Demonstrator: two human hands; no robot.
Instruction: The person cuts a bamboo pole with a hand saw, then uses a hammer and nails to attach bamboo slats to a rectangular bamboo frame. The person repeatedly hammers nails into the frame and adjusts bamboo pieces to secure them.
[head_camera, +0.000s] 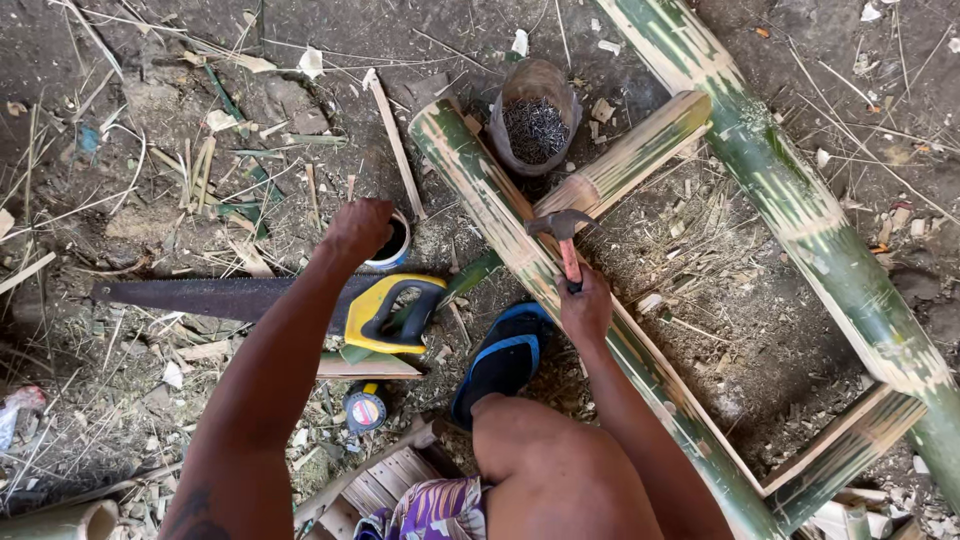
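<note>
My right hand (585, 305) grips the red handle of a claw hammer (562, 235), whose steel head rests on a green bamboo pole (500, 215) near where a shorter split piece (640, 150) meets it. My left hand (358, 228) is closed into a fist over a small round tin (393, 245) on the ground; whether it holds anything is hidden. A handsaw (260, 300) with a yellow and black handle lies just below that hand. My knee and a blue sandal (500, 360) sit between both arms.
A cut-open container full of nails (535, 125) stands beside the bamboo joint. A thick bamboo pole (800, 210) runs down the right side. A tape measure (365, 408) lies below the saw. Bamboo scraps and splinters litter the dirt ground.
</note>
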